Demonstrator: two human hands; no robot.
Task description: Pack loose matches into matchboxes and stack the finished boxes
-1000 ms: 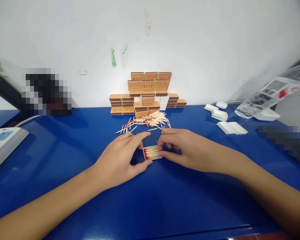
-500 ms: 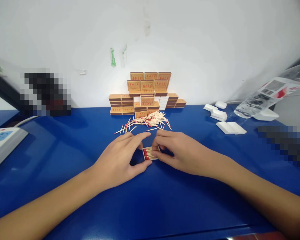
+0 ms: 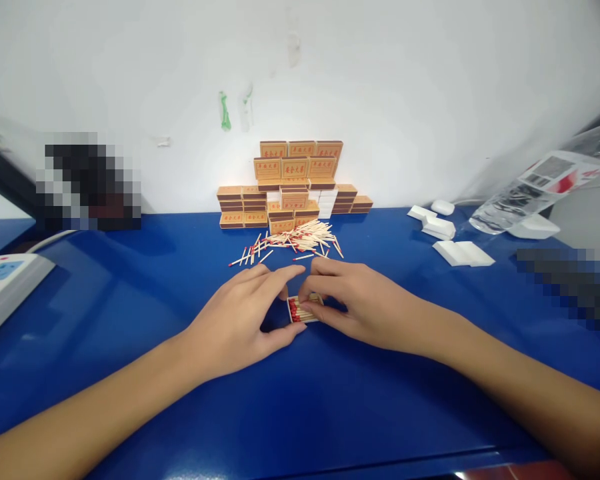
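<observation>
A small white matchbox tray (image 3: 295,319) lies on the blue desk, with red-headed matches (image 3: 296,310) side by side in it, heads to the left. My left hand (image 3: 240,313) curves around the tray's left end, thumb at the near side and fingers at the far side, steadying it. Over the right part of the tray is my right hand (image 3: 347,297), its thumb and forefinger pinched together on the matches inside. Whether a single match is between those fingertips cannot be made out. Beyond the hands lies a loose pile of matches (image 3: 310,235).
Stacked matchboxes (image 3: 295,168) stand against the wall behind the pile. White folded pieces (image 3: 463,253) and a clear plastic bottle (image 3: 525,190) are at the right. A power strip (image 3: 17,287) lies at the left edge. Two areas are pixelated.
My right fingertips have shifted slightly left along the matches toward their heads. My left hand stays around the tray, and the view has tilted a little.
</observation>
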